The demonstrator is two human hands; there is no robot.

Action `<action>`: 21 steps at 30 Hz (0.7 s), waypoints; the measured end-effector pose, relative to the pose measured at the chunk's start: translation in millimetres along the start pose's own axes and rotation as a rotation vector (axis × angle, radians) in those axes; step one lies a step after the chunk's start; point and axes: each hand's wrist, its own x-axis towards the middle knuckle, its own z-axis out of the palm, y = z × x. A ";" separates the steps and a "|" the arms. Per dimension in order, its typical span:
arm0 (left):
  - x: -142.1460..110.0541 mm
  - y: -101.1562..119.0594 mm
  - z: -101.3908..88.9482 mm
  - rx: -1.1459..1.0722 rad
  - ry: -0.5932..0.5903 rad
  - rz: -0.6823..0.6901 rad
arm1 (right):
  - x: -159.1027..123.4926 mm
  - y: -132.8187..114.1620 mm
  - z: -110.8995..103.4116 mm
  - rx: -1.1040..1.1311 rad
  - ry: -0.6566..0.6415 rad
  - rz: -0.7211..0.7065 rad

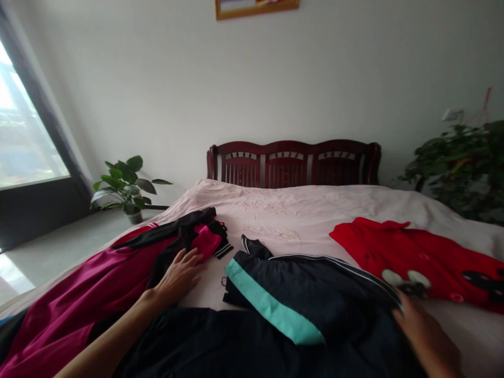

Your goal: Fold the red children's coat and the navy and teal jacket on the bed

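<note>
A navy track jacket with a turquoise stripe and white piping is spread in front of me on the bed, partly folded over itself. At its right edge, my right hand is closed on the fabric by the piping; the hand is slightly blurred. My left hand lies open with its fingers stretched out, between the jacket and a magenta-and-black garment on the left. Its fingertips reach the bright pink part of that pile. The jacket's lower part runs out of view at the bottom.
A red garment with round patches lies on the right of the pink bedsheet. The dark wooden headboard stands against the wall. Potted plants stand on the left and right. A glass door is at the far left.
</note>
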 end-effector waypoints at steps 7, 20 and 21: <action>34.0 -40.1 55.9 0.242 -0.041 -0.023 | -9.1 1.8 7.2 -0.015 -0.099 0.055; 99.4 -79.8 56.9 0.146 0.002 -0.504 | -18.9 14.8 21.1 -0.036 0.011 -0.024; 104.4 -74.9 54.3 0.119 0.005 -0.508 | -19.5 12.4 19.5 -0.036 0.014 -0.020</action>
